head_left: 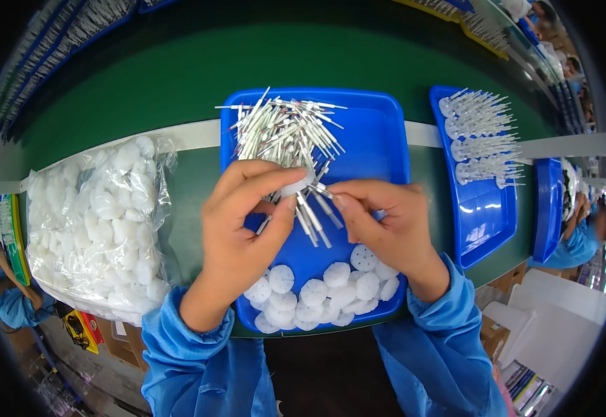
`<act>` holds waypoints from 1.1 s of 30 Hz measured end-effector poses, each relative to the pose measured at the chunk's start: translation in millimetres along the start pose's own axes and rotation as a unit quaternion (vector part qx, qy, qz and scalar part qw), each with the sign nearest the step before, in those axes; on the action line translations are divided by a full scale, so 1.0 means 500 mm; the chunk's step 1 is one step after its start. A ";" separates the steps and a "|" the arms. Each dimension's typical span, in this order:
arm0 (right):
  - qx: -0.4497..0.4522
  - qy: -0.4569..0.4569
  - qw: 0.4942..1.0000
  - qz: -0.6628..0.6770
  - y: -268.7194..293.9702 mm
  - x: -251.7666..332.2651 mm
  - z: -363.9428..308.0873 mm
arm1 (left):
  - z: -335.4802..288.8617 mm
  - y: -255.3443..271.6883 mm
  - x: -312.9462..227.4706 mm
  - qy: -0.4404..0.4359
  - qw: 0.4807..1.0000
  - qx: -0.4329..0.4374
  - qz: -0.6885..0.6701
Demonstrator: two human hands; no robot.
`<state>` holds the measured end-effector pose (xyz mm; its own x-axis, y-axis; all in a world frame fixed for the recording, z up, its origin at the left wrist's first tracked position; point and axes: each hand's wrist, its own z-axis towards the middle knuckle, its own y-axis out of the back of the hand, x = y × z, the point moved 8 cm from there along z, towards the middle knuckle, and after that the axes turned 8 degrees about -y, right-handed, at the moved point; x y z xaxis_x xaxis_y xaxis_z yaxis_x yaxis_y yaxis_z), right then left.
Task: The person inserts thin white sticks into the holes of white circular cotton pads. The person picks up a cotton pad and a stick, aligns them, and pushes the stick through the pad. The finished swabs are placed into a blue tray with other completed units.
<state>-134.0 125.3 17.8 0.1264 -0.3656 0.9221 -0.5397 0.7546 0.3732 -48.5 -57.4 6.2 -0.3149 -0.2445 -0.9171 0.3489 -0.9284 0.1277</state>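
Note:
My left hand [237, 219] pinches a round white plastic disc [296, 185] between thumb and fingers. Several thin white-and-silver rods [311, 221] stick out of that disc, pointing down and toward my right. Beside it, my right hand [390, 226] has thumb and forefinger closed on one slim rod [323, 192] at the disc's edge; whether its tip sits in the disc is unclear. Both hands are above a blue tray [372, 149]. A tangled pile of loose rods [275, 132] lies in the tray's far left part, and loose white discs [317, 297] are heaped along its near side.
A clear plastic bag of white discs [94, 222] lies at left. To the right, another blue tray [484, 233] holds rows of discs fitted with rods [484, 139]. More rod-filled trays [74, 52] stand at the far left. Other people work at both sides.

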 end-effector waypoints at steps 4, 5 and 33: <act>-0.021 0.051 0.996 -0.067 -0.007 0.005 -0.002 | 0.003 -0.002 -0.001 -0.008 1.000 -0.008 0.004; -0.030 0.081 0.991 -0.103 -0.005 0.014 -0.002 | 0.003 -0.006 -0.002 -0.008 1.000 0.001 0.009; -0.097 0.256 0.926 -0.259 -0.005 0.068 -0.022 | -0.010 -0.021 0.002 0.076 0.995 0.033 -0.052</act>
<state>-119.3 116.8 49.2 0.7322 -0.4372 0.5222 -0.1418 0.6521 0.7448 -48.1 -46.7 2.1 -0.2078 -0.1064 -0.9724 0.2605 -0.9642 0.0498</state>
